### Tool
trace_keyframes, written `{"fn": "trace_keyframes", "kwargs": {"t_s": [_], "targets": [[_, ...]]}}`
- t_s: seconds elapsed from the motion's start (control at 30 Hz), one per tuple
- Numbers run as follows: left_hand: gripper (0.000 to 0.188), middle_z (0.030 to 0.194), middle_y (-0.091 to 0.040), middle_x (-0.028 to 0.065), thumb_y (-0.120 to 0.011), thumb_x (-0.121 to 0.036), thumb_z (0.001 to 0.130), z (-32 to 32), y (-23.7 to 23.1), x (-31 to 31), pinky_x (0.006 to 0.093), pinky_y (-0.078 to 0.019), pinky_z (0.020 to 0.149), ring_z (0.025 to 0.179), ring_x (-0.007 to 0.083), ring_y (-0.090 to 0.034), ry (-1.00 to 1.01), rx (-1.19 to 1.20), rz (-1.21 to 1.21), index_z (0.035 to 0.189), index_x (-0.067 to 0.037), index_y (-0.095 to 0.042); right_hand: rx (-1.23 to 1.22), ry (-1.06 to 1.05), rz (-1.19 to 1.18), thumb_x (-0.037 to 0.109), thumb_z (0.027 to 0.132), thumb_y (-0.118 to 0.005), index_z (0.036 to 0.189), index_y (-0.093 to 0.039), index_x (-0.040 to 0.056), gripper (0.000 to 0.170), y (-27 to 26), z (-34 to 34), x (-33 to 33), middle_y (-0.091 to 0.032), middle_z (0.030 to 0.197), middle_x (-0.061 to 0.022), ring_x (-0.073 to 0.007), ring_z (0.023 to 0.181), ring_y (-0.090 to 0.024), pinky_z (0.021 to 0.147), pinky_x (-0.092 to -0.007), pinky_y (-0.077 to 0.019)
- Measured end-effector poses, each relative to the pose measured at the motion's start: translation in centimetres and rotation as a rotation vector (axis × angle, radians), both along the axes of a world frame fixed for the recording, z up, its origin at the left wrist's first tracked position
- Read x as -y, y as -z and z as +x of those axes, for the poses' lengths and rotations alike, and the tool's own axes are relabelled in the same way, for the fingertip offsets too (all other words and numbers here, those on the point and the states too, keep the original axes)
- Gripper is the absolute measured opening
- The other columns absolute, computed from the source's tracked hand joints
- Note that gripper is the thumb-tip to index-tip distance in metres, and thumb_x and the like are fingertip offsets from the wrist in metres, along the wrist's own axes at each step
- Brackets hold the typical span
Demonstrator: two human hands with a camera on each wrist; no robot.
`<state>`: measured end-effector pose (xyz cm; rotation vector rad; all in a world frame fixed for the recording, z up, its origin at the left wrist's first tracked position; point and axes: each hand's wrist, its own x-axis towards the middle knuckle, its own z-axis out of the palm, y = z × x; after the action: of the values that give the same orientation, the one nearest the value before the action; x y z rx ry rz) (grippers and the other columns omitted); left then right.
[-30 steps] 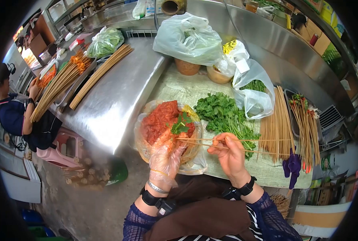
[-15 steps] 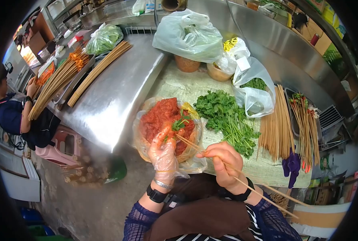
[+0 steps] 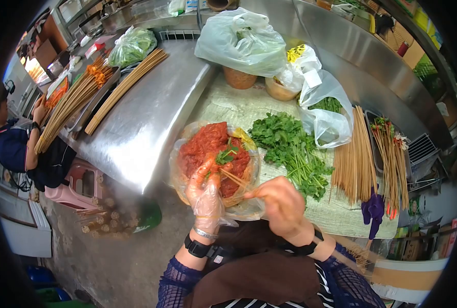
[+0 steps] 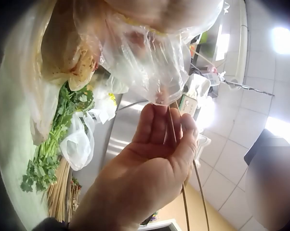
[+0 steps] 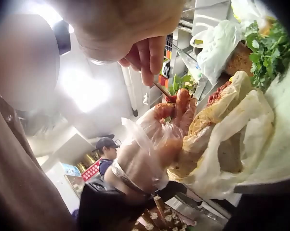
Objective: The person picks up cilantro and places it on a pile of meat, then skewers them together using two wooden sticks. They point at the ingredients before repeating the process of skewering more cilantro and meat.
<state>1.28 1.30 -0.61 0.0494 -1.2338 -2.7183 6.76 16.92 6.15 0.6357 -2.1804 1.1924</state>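
Observation:
In the head view my left hand [image 3: 206, 199], in a clear plastic glove, is at the near side of a plastic-lined bowl [image 3: 255, 172] of red marinated meat [image 3: 206, 143]. Its curled fingers grip a leafy cilantro sprig [image 3: 227, 153] with red meat around it. My bare right hand [image 3: 282, 205] is close by on the right, blurred, pinching two thin wooden skewers [image 3: 233, 178]. Their tips meet the left fingers at the sprig, and their long ends run back past the right wrist. In the left wrist view the skewers [image 4: 185, 207] pass between the right thumb and fingers.
A cilantro pile [image 3: 285, 138] lies right of the bowl. Beyond it are bare skewers [image 3: 354, 159], filled skewers [image 3: 388, 149], a purple glove [image 3: 373, 213] and plastic bags [image 3: 241, 43]. Another person [image 3: 13, 146] sits at the steel counter [image 3: 162, 97], left.
My right hand has swung the skewers from nearly level to a slant, their far ends now toward my right forearm. The left hand stays at the bowl, gripping the sprig and meat.

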Motion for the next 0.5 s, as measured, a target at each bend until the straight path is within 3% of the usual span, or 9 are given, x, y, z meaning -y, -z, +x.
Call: {"fn": "trace_keyframes", "kwargs": {"t_s": [0.13,0.23,0.33,0.43,0.5], "targets": [[0.026,0.118,-0.057,0.0160,-0.054,0.006,0.087,0.1,-1.0,0.6,0.0349,-0.0500,0.091,0.104,0.0202,-0.058,0.093,-0.087,0.204,0.113,0.008,-0.056,0.223,-0.035,-0.413,0.007,0.093,-0.048,0.093,-0.060,0.0005,0.014,0.5,-0.1,-0.1,-0.061,0.087,-0.0105,-0.0195,0.076,-0.061,0.068,-0.0295,-0.0494],[0.024,0.117,-0.058,0.0155,-0.056,0.004,0.087,-0.4,-0.1,0.1,0.0328,-0.0498,0.090,0.102,0.0188,-0.058,-0.011,0.076,0.007,0.112,0.008,-0.057,0.114,-0.034,-0.195,0.007,0.091,-0.051,0.094,-0.060,0.0004,0.011,-0.3,-0.2,-0.1,-0.061,0.086,-0.0114,-0.0202,0.073,-0.061,0.066,-0.0286,-0.0496],[0.023,0.115,-0.059,0.0148,-0.057,0.003,0.088,-0.3,0.1,-0.1,0.0307,-0.0501,0.089,0.100,0.0176,-0.059,-0.069,0.046,-0.092,0.111,0.007,-0.057,0.068,-0.068,-0.051,0.005,0.086,-0.055,0.093,-0.060,0.0012,0.009,-0.5,-0.1,0.1,-0.060,0.087,-0.0121,-0.0220,0.069,-0.062,0.061,-0.0281,-0.0504],[0.021,0.113,-0.060,0.0138,-0.057,0.003,0.087,-0.1,-0.3,-0.4,0.0294,-0.0504,0.087,0.098,0.0165,-0.059,-0.086,0.032,-0.045,0.108,0.007,-0.058,-0.039,-0.114,-0.013,0.002,0.081,-0.059,0.095,-0.059,0.0027,0.015,0.1,-0.2,0.5,-0.060,0.087,-0.0122,-0.0244,0.066,-0.062,0.056,-0.0302,-0.0509],[0.019,0.111,-0.061,0.0127,-0.058,0.003,0.087,-0.2,-0.4,-0.2,0.0293,-0.0501,0.087,0.097,0.0158,-0.059,-0.051,0.056,0.034,0.106,0.006,-0.059,-0.041,-0.109,0.032,0.004,0.085,-0.055,0.096,-0.058,0.0031,0.011,0.6,-0.1,0.7,-0.064,0.090,-0.0111,-0.0234,0.071,-0.062,0.058,-0.0302,-0.0512]]}}
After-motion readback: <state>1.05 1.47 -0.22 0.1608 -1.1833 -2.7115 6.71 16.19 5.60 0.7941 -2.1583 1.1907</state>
